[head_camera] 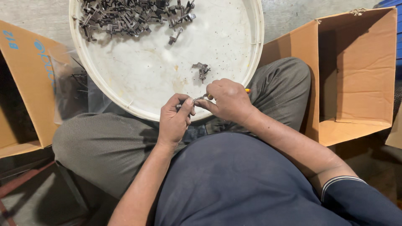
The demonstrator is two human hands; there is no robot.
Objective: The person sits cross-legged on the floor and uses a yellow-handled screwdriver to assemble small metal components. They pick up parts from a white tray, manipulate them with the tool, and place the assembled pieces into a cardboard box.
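We cannot make out the small part [193,100] pinched between our hands; fingers cover it. The tray [251,62] (far side) and the parts pile [130,16] run off the top edge.

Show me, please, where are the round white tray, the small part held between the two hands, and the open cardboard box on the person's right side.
Round white tray [138,79]: head view, bare floor of tray.
Small part [200,98]: head view, its middle.
Open cardboard box [356,62]: head view, inner wall.
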